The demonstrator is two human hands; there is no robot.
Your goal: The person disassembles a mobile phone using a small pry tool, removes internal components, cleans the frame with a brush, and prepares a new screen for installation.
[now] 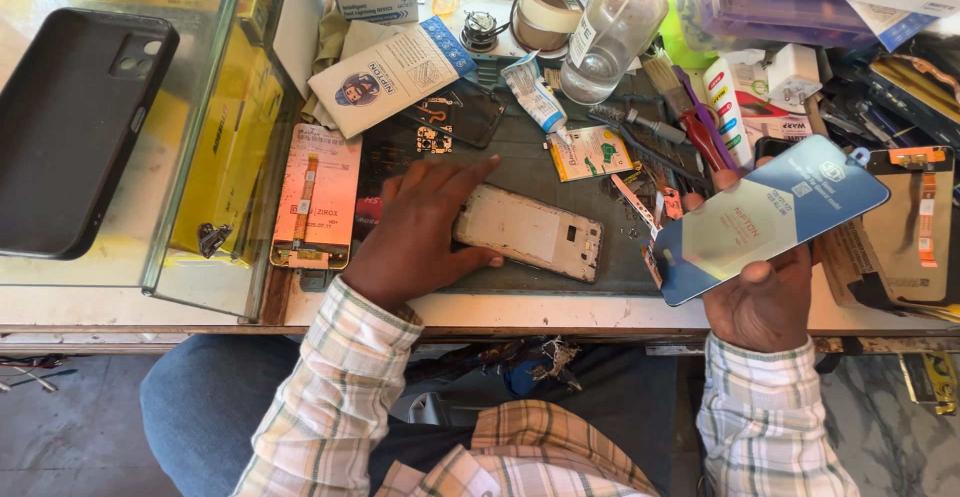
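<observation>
Plaid sleeves and a denim knee fill the bottom of the view, then both hands come up over the bench edge. My left hand (418,232) lies palm-down with the fingers spread fairly flat, fingertips pinning the near end of a stripped phone frame (530,231) that sits face-up on the dark work mat (560,172). My right hand (762,302) is curled up from below around a blue-filmed replacement screen (765,219), holding it tilted in the air, well off to the right of those left fingertips and not touching the frame. So as far as I can judge, the old display is already out and the shell is bare, but the new panel isn't seated yet and its protective film looks to be on. Just past the left fingers there's a clear bottle (612,32), a roll of tape (546,17) and a red-handled tool (706,137). Way out left of the thumb a black phone case (75,132) sits on the glass counter (200,257).
</observation>
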